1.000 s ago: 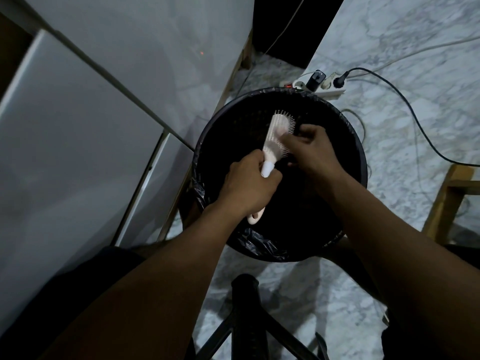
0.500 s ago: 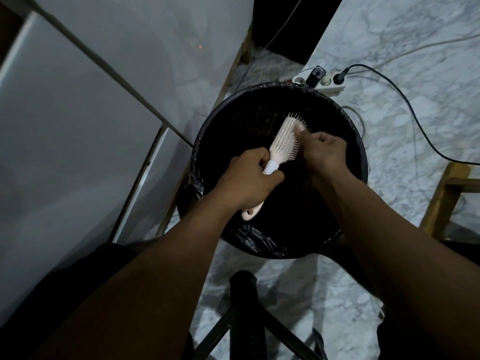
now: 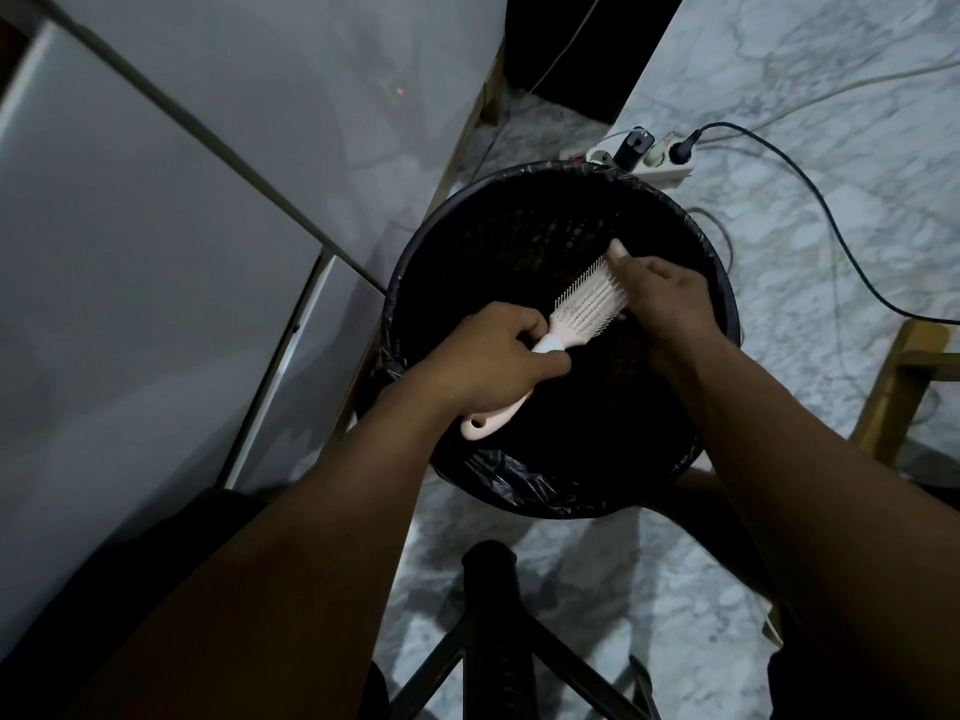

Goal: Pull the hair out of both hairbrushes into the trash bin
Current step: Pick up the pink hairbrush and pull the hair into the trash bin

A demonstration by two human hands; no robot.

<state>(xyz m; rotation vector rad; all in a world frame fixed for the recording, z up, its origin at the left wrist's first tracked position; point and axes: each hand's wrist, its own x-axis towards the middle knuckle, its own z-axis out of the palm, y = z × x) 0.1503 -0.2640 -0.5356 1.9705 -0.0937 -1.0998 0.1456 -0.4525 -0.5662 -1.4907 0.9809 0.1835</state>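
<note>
A pale pink hairbrush (image 3: 582, 309) is held over the round black trash bin (image 3: 519, 491), which is lined with a black bag. My left hand (image 3: 488, 356) is closed around the brush's handle, whose looped end sticks out below my fist. The bristled head points up and to the right. My right hand (image 3: 660, 298) lies over the far end of the head, fingers curled onto the bristles. Any hair between the fingers is too dark to make out. A second hairbrush is not in view.
A white cabinet (image 3: 156, 252) stands left of the bin. A power strip (image 3: 644, 158) with plugs and a black cable (image 3: 831, 220) lie on the marble floor behind it. A wooden leg (image 3: 893, 387) is at right, a black stand (image 3: 493, 626) at the bottom.
The brush head has swung to the right and tilted flatter. My right hand moved right along the bristles toward the head's tip. My left hand kept its hold on the handle.
</note>
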